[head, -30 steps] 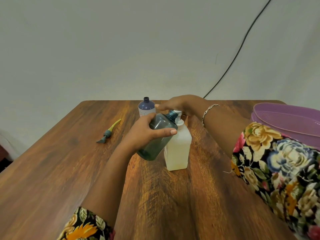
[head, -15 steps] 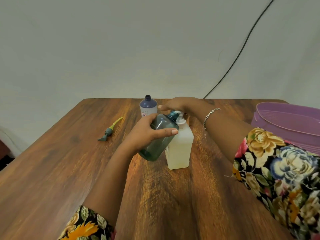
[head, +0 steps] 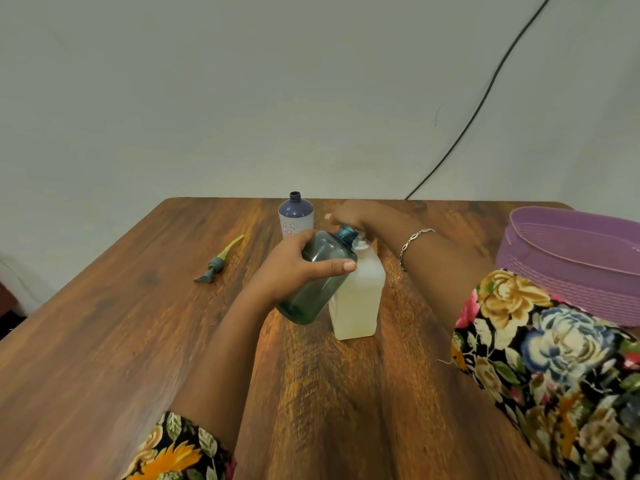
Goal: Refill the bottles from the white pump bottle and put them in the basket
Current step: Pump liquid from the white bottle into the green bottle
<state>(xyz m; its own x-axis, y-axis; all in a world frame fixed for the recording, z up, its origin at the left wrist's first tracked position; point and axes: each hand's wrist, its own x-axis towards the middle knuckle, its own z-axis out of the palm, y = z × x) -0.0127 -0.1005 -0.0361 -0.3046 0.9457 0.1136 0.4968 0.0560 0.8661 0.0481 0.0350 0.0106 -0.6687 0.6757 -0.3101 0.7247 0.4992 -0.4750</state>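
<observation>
The white pump bottle (head: pixel 358 299) stands mid-table, filled with pale liquid. My left hand (head: pixel 294 268) grips a teal see-through bottle (head: pixel 311 292), tilted so its open neck sits under the pump's spout. My right hand (head: pixel 353 216) rests on top of the pump head, fingers lying over it; the pump head itself is mostly hidden. A dark blue bottle (head: pixel 295 214) with a white label stands uncapped behind them. The purple basket (head: pixel 568 265) sits at the table's right edge.
A loose grey-and-yellow pump top (head: pixel 218 261) lies on the wooden table (head: pixel 104 341) to the left. A black cable (head: pixel 485 95) runs down the wall behind the table's far edge.
My right hand has sunk slightly on the pump head. The teal bottle stays tilted against the spout in my left hand. The camera has dipped a little.
</observation>
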